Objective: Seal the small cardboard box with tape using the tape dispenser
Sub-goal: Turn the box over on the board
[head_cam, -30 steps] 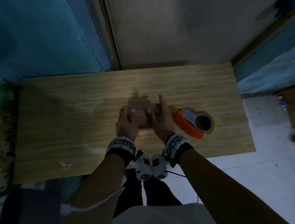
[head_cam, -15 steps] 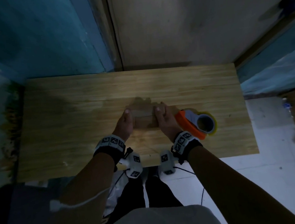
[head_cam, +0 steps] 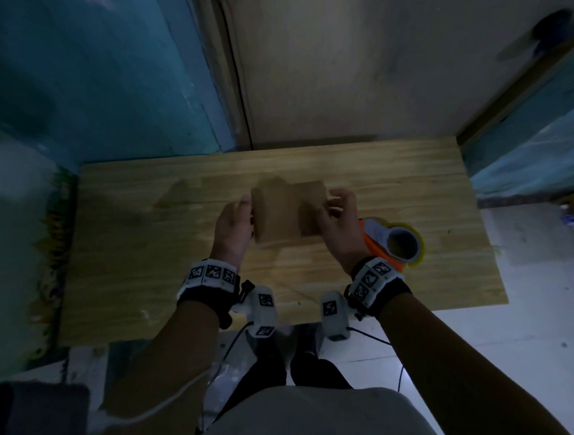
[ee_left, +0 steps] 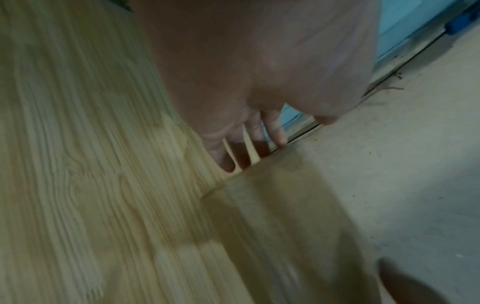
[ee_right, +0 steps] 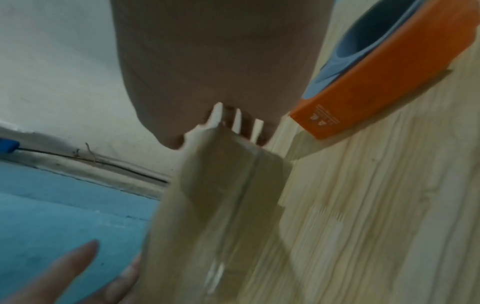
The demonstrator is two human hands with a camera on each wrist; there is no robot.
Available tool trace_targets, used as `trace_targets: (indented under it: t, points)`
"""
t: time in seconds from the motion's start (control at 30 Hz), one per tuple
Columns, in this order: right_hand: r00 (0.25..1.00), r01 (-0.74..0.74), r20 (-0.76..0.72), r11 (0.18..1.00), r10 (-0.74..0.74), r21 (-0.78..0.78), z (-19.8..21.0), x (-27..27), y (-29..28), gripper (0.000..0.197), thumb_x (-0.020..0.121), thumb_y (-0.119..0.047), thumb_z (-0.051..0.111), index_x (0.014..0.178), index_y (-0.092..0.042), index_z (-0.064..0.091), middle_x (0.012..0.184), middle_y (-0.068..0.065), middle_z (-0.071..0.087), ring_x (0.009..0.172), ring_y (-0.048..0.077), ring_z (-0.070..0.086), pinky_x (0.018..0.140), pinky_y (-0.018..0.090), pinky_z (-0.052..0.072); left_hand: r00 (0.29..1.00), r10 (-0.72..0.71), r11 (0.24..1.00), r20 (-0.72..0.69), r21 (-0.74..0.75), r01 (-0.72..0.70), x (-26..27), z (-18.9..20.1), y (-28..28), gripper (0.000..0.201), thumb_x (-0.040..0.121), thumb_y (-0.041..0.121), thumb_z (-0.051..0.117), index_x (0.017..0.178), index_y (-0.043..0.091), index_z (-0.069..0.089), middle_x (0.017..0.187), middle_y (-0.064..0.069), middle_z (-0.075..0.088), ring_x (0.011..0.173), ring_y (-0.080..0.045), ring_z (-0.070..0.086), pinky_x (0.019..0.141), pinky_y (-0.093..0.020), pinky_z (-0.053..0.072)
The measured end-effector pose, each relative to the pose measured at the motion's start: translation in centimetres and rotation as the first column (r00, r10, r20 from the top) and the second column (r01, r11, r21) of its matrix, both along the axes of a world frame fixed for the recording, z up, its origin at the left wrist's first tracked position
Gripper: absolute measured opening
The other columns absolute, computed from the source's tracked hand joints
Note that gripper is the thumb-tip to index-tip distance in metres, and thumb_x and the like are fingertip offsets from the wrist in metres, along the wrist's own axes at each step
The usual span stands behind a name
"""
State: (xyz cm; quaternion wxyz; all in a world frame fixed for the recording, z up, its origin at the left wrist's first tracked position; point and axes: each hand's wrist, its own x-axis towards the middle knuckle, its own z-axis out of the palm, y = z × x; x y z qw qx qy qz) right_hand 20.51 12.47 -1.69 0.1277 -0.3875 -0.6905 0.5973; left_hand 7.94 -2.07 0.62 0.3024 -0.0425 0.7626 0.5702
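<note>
The small brown cardboard box [head_cam: 285, 214] is blurred and tilted above the middle of the wooden table [head_cam: 145, 262], held between both hands. My left hand [head_cam: 234, 221] lies against its left side with fairly straight fingers [ee_right: 78, 259]. My right hand [head_cam: 338, 213] grips the right end, fingers curled round the edge of the box [ee_right: 221, 205]. A strip of clear tape shines on one face. The orange tape dispenser [head_cam: 390, 243] with its yellowish roll lies on the table just right of my right wrist, touched by neither hand.
The table stands against a pale wall with blue panels to either side. White floor tiles and my legs show below the near edge. A dark object sits at lower left.
The box has come up off the table and turned. My hands have spread apart from its top to its left and right ends. The dispenser has not moved.
</note>
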Motion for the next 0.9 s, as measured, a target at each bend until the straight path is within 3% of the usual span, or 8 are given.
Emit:
trace_targets:
  t: [0.07, 0.2, 0.37, 0.47, 0.57, 0.63, 0.73, 0.9]
  points:
    - [0.999, -0.034, -0.007, 0.999, 0.034, 0.006, 0.2, 0.6, 0.0, 0.063, 0.093, -0.02, 0.061, 0.146, -0.02, 0.028, 0.118, 0.006, 0.053, 0.109, 0.021, 0.056, 0.088, 0.036, 0.053, 0.999, 0.027, 0.998, 0.019, 0.059, -0.028, 0.0, 0.0, -0.2, 0.023, 0.089, 0.05, 0.044, 0.092, 0.031, 0.057, 0.115, -0.012, 0.065, 0.106, -0.028, 0.064, 0.095, -0.054, 0.05]
    - [0.995, -0.099, 0.015, 0.995, 0.099, 0.001, -0.7, 1.7, -0.4, 0.067, 0.084, -0.039, 0.058, 0.146, -0.028, 0.037, 0.138, 0.006, 0.046, 0.123, 0.018, 0.05, 0.101, 0.038, 0.048, 0.999, 0.034, 0.995, 0.031, 0.089, -0.037, 0.5, -0.8, -0.9, 0.03, 0.09, 0.05, 0.043, 0.105, 0.031, 0.062, 0.115, -0.003, 0.065, 0.109, -0.021, 0.062, 0.097, -0.047, 0.05]
    - [0.999, -0.045, 0.02, 0.997, 0.047, -0.063, -2.6, 3.2, -1.7, 0.054, 0.089, -0.034, 0.066, 0.137, -0.02, 0.045, 0.127, 0.005, 0.056, 0.117, 0.019, 0.056, 0.088, 0.03, 0.053, 0.986, -0.112, 0.993, -0.124, -0.037, 0.108, 2.6, -2.6, -2.0, 0.033, 0.088, 0.032, 0.069, 0.112, 0.014, 0.056, 0.1, 0.007, 0.06, 0.096, -0.013, 0.058, 0.069, -0.018, 0.049]
    - [0.998, -0.022, 0.053, 0.998, 0.025, -0.062, -3.6, 3.8, -2.1, 0.053, 0.083, -0.044, 0.071, 0.124, -0.022, 0.048, 0.115, 0.004, 0.063, 0.107, 0.017, 0.062, 0.087, 0.041, 0.057, 0.985, -0.119, 0.989, -0.127, -0.107, 0.106, 3.4, -3.8, -2.6, 0.034, 0.081, 0.025, 0.077, 0.104, 0.017, 0.053, 0.109, 0.001, 0.058, 0.105, -0.02, 0.059, 0.075, -0.026, 0.052]
    - [0.998, -0.051, 0.044, 0.997, 0.048, 0.063, -4.0, 3.9, -2.1, 0.056, 0.088, -0.036, 0.069, 0.135, -0.023, 0.043, 0.117, -0.003, 0.056, 0.105, 0.013, 0.059, 0.086, 0.033, 0.054, 0.965, -0.169, 0.98, -0.203, -0.14, 0.142, 3.7, -4.6, -2.8, 0.045, 0.081, 0.021, 0.077, 0.118, 0.021, 0.051, 0.115, -0.001, 0.056, 0.107, -0.021, 0.058, 0.082, -0.03, 0.055]
    - [0.99, -0.141, 0.039, 0.968, 0.136, 0.206, -4.0, 3.9, -1.9, 0.055, 0.092, -0.032, 0.065, 0.142, -0.025, 0.044, 0.126, -0.004, 0.048, 0.11, 0.01, 0.054, 0.094, 0.031, 0.052, 0.877, -0.317, 0.944, -0.361, -0.213, 0.253, 3.6, -4.6, -2.9, 0.047, 0.086, 0.02, 0.071, 0.129, 0.022, 0.052, 0.122, -0.003, 0.053, 0.108, -0.014, 0.054, 0.089, -0.03, 0.053]
    - [0.98, -0.197, 0.087, 0.941, 0.179, 0.274, -3.9, 3.9, -1.8, 0.039, 0.093, -0.033, 0.064, 0.131, -0.028, 0.058, 0.125, 0.005, 0.049, 0.105, 0.006, 0.051, 0.1, 0.036, 0.049, 0.748, -0.435, 0.898, -0.502, -0.298, 0.323, 3.2, -5.0, -3.3, 0.031, 0.088, 0.023, 0.068, 0.118, 0.016, 0.064, 0.119, -0.006, 0.055, 0.105, -0.015, 0.055, 0.092, -0.038, 0.053]
    - [0.959, -0.273, 0.149, 0.932, 0.243, 0.24, -3.2, 4.0, -1.0, 0.04, 0.093, -0.035, 0.064, 0.132, -0.032, 0.058, 0.128, 0.003, 0.051, 0.113, 0.009, 0.047, 0.099, 0.028, 0.041, 0.729, -0.395, 0.918, -0.56, -0.266, 0.293, 3.9, -5.2, -3.4, 0.029, 0.089, 0.022, 0.068, 0.117, 0.013, 0.068, 0.118, 0.0, 0.065, 0.107, -0.01, 0.059, 0.092, -0.027, 0.051]
